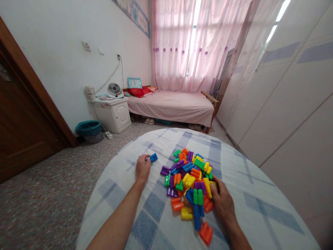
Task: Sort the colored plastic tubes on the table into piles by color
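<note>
A heap of colourful plastic building blocks (188,180), in green, purple, orange, yellow and blue, lies on a round table (122,208) with a checked cloth. To the left of the heap, my left hand (143,168) has its fingers closed on a blue block (153,157), low over the cloth. At the heap's right edge, my right hand (223,198) curls round a yellow block (213,186), thumb on top. Its other fingertips are partly hidden. An orange block (206,233) sits apart at the near side.
Beyond the table stands a bed (171,102) with a pink sheet. A white cabinet (117,114) carries a small fan (114,89). A bin (90,131) is on the floor at left, and a pale wardrobe (281,86) runs along the right.
</note>
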`<act>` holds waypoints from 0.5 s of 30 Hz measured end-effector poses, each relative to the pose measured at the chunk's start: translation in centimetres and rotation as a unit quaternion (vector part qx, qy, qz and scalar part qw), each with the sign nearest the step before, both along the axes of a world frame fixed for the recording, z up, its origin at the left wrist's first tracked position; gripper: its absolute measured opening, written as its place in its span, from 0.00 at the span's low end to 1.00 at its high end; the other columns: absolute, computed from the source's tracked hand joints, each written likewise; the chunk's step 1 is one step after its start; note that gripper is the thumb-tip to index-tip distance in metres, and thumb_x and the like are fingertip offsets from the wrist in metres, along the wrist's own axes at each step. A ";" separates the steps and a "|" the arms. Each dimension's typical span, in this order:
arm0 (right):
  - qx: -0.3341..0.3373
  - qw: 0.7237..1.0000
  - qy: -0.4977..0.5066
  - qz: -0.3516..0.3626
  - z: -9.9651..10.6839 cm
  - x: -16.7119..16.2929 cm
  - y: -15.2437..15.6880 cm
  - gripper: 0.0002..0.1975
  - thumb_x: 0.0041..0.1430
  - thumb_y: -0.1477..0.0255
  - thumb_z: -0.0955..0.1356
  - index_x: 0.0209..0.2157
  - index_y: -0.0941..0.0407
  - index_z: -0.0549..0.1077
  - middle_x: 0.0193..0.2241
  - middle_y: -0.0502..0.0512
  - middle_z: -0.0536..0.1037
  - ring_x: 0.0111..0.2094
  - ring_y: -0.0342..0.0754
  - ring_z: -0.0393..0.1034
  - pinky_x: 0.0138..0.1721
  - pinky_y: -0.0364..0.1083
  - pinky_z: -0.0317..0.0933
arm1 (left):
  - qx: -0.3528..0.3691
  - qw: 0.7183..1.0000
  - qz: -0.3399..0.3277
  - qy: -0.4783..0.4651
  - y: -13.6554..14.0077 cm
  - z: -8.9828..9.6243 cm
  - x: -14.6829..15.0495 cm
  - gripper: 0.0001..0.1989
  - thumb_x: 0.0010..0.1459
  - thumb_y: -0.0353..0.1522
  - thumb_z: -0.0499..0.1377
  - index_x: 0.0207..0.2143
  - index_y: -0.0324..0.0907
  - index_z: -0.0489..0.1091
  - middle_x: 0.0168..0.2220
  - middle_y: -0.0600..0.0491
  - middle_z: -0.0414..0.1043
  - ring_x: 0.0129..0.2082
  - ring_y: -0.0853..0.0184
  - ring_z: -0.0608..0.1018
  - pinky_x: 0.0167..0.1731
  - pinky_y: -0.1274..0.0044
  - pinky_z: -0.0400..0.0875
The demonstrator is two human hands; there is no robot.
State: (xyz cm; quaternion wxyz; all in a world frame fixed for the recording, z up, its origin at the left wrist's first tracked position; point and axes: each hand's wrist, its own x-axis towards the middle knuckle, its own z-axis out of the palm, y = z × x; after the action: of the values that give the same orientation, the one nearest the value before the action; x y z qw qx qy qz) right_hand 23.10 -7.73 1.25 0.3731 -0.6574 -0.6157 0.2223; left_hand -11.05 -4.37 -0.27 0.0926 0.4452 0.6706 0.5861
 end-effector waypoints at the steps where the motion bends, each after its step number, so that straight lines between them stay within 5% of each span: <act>1: -0.002 1.000 0.000 -0.001 0.0 0.0 0.0 0.29 0.55 0.57 0.56 0.52 0.59 0.67 0.51 0.61 0.71 0.52 0.55 0.64 0.53 0.52 0.57 | 0.003 1.000 0.010 0.015 -0.1 0.1 0.0 0.11 0.53 0.30 0.53 0.37 0.41 0.72 0.41 0.48 0.71 0.47 0.60 0.72 0.52 0.66 0.64; 4: -0.004 1.000 0.001 -0.003 -0.1 0.1 0.1 0.30 0.55 0.57 0.55 0.52 0.59 0.67 0.51 0.61 0.70 0.52 0.55 0.64 0.53 0.53 0.56 | -0.008 0.996 0.037 0.084 -0.2 0.3 0.1 0.14 0.53 0.27 0.52 0.40 0.42 0.72 0.47 0.47 0.69 0.52 0.59 0.68 0.56 0.65 0.60; 10: -0.009 1.000 -0.005 0.003 -0.3 0.3 0.2 0.31 0.55 0.57 0.55 0.53 0.60 0.66 0.52 0.62 0.70 0.53 0.56 0.64 0.54 0.53 0.55 | -0.055 0.978 0.024 0.202 -0.4 0.0 0.7 0.12 0.53 0.27 0.54 0.37 0.41 0.74 0.45 0.45 0.70 0.46 0.57 0.72 0.50 0.65 0.66; 15: -0.006 1.000 -0.005 -0.002 -0.2 0.2 0.2 0.30 0.55 0.57 0.55 0.52 0.60 0.67 0.51 0.62 0.70 0.52 0.55 0.64 0.54 0.53 0.56 | 0.025 0.964 -0.017 0.263 -1.1 1.1 2.4 0.12 0.56 0.27 0.54 0.40 0.41 0.73 0.48 0.45 0.69 0.50 0.58 0.70 0.52 0.64 0.64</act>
State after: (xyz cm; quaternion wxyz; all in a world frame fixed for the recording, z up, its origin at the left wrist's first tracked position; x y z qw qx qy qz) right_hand 23.33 -7.51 1.01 0.3669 -0.6622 -0.6145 0.2221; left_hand -8.69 -5.42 0.81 -0.0887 0.5972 0.6489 0.4631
